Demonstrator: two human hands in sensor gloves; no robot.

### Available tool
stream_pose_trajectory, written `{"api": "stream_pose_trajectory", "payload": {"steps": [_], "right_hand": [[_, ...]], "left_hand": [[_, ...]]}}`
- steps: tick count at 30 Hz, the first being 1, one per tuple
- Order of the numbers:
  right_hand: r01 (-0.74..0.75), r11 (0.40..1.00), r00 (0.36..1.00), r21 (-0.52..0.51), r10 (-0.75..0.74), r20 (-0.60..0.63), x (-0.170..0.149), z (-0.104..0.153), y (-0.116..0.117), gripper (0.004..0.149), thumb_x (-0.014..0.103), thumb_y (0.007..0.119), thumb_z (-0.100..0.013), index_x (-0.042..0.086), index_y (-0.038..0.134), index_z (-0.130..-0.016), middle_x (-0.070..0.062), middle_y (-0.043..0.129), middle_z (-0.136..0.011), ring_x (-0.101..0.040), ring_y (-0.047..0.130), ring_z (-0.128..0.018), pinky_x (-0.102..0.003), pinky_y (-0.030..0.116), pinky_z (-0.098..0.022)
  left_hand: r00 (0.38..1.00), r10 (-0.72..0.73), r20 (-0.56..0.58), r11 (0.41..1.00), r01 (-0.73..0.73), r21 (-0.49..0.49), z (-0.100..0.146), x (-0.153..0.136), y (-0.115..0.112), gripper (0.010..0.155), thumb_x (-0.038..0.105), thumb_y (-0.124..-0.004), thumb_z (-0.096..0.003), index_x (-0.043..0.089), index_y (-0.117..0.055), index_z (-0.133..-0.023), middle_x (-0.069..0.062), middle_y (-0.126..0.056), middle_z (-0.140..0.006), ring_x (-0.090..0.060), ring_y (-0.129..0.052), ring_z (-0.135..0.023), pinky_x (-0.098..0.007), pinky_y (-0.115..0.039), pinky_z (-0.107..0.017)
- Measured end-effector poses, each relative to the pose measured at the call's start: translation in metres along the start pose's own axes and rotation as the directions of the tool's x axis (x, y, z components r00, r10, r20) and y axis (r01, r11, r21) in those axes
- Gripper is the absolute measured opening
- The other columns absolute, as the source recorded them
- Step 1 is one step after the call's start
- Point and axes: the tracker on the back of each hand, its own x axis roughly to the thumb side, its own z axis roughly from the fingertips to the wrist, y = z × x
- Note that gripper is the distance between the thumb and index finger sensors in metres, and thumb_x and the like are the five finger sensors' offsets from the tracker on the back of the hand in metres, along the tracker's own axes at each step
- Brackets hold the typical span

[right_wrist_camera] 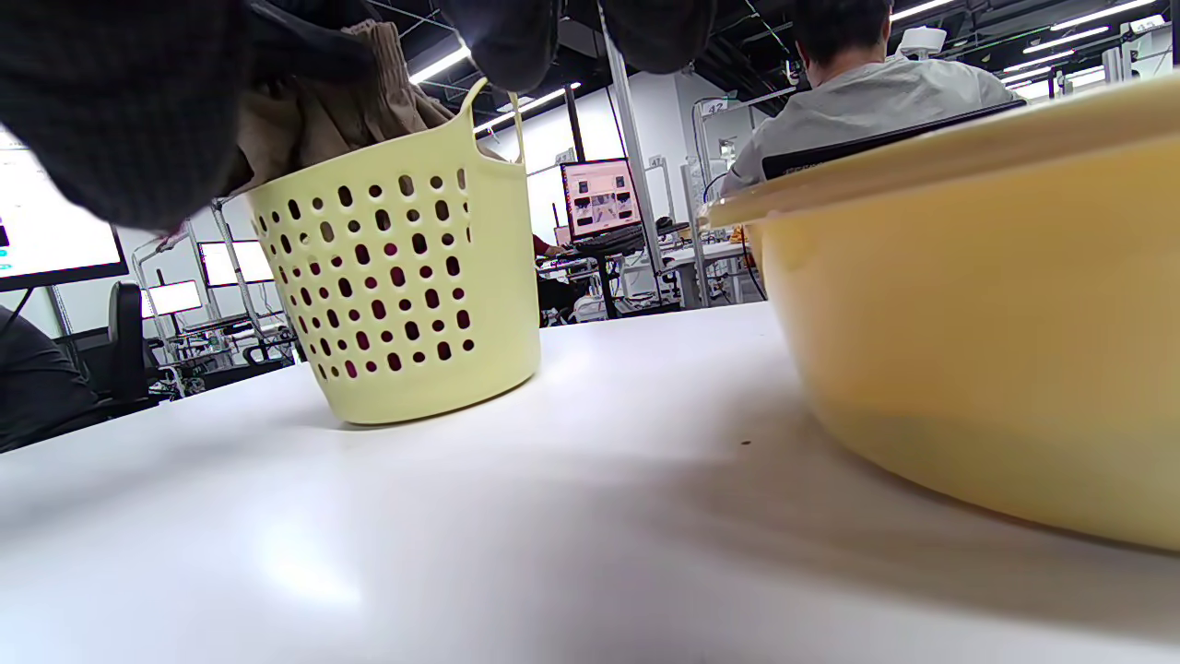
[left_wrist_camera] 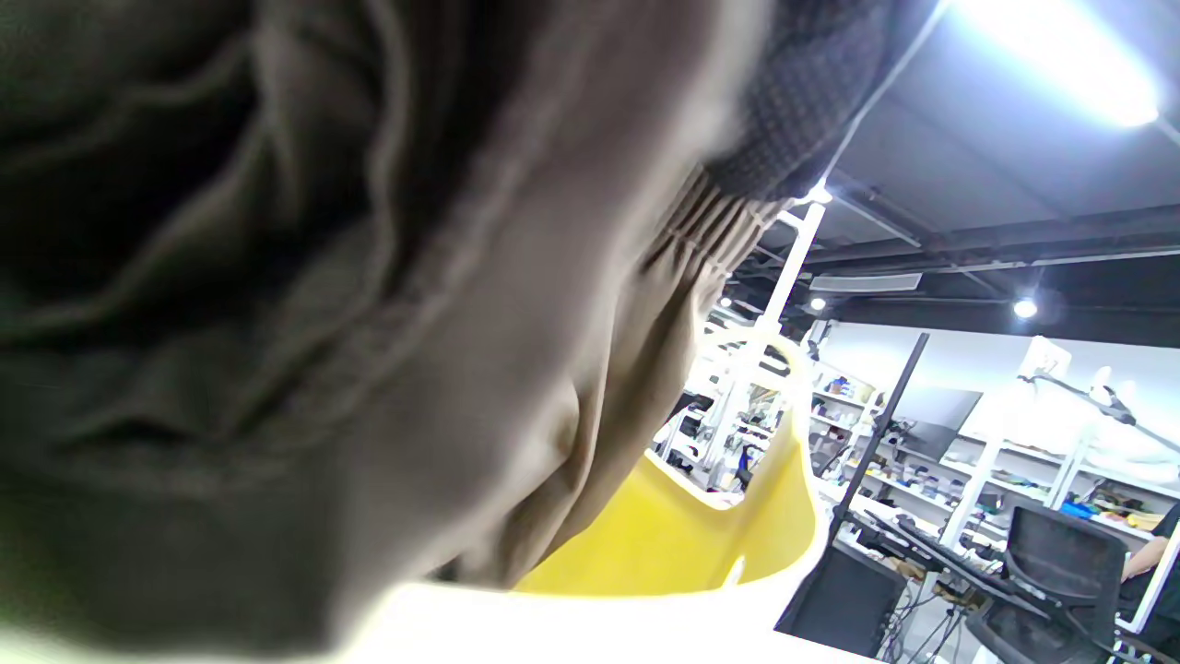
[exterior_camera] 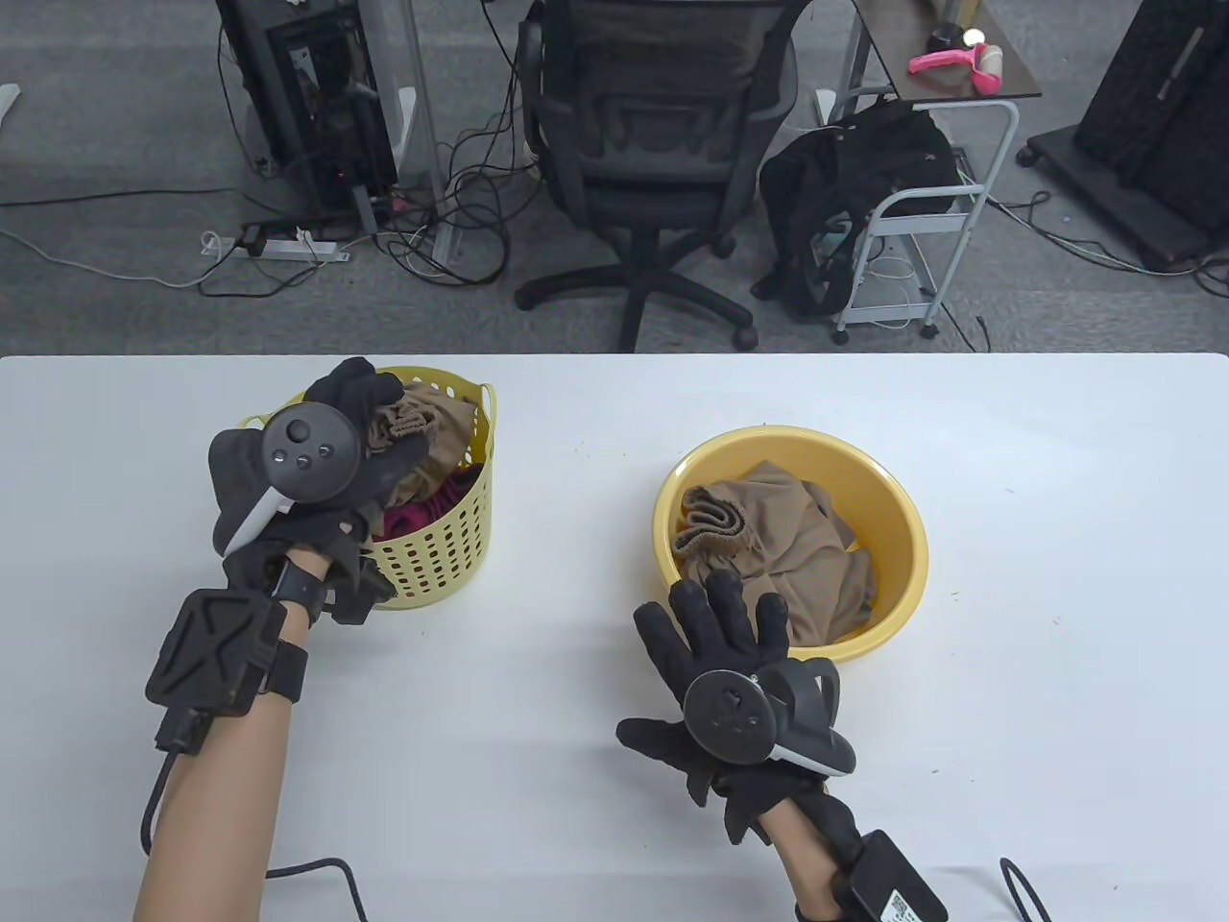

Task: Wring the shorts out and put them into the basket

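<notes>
left hand: [exterior_camera: 331, 451] over the near-left rim of the basket [exterior_camera: 451, 547], fingers curled on a bunch of tan shorts [exterior_camera: 408, 423] held over the basket mouth
right hand: [exterior_camera: 725, 663] flat on the worktop [exterior_camera: 1008, 672], fingers spread and straight, holding nothing; fingertips just at the near rim of the yellow basin [exterior_camera: 903, 538]
key relation: held shorts sit directly above the basket opening, so release looks like a short drop; left hand is the only one near
second shorts: [exterior_camera: 778, 547] tan, crumpled in the basin, waistband toward the far-left; well right of the basket, just beyond the right hand
in basket: magenta cloth [exterior_camera: 422, 514] already inside
obstruction: none seen between shorts and basket
background: office chair [exterior_camera: 653, 144] beyond the worktop
</notes>
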Motion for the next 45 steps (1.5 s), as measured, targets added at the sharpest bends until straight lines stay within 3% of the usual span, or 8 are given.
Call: {"api": "stream_pose_trajectory", "payload": {"steps": [13,25,34,45], "right_hand": [[0.003,1.0,1.0,0.004,-0.003,0.001,0.0,0.001,0.0,0.099,0.072,0.08,-0.041,0.014,0.042,-0.113,-0.028,0.035,-0.114,-0.058,0.025,-0.103,-0.08,0.023,-0.063],[0.004,1.0,1.0,0.009,-0.004,0.001,0.001,0.002,-0.001,0.099,0.072,0.079,-0.041,0.014,0.043,-0.113,-0.028,0.035,-0.114,-0.058,0.025,-0.103,-0.08,0.023,-0.063],[-0.001,1.0,1.0,0.013,0.001,-0.003,0.001,0.002,-0.001,0.099,0.072,0.08,-0.041,0.014,0.043,-0.113,-0.028,0.035,-0.114,-0.058,0.026,-0.103,-0.08,0.023,-0.063],[-0.007,1.0,1.0,0.022,0.006,0.004,0.003,0.003,-0.001,0.1,0.072,0.08,-0.041,0.013,0.042,-0.113,-0.028,0.036,-0.113,-0.058,0.026,-0.103,-0.08,0.023,-0.063]], "left_hand": [[0.993,-0.116,-0.036,0.984,0.109,-0.143,-0.002,-0.003,-0.019,0.064,0.045,-0.086,-0.0534,0.03,-0.052,-0.106,-0.015,-0.047,-0.122,-0.052,-0.053,-0.11,-0.07,-0.045,-0.07],[0.991,-0.133,-0.026,0.94,0.118,-0.32,-0.004,-0.005,-0.035,0.057,0.048,-0.08,-0.0554,0.025,-0.062,-0.104,-0.02,-0.054,-0.12,-0.057,-0.054,-0.107,-0.073,-0.042,-0.067],[0.987,-0.158,-0.001,0.948,0.152,-0.28,0.0,0.0,-0.032,0.058,0.049,-0.079,-0.055,0.024,-0.061,-0.105,-0.022,-0.055,-0.119,-0.058,-0.055,-0.107,-0.074,-0.042,-0.067],[0.965,-0.211,0.159,0.949,0.241,-0.206,0.031,0.039,-0.004,0.061,0.05,-0.079,-0.055,0.024,-0.059,-0.107,-0.022,-0.052,-0.121,-0.059,-0.053,-0.108,-0.075,-0.04,-0.067]]}}
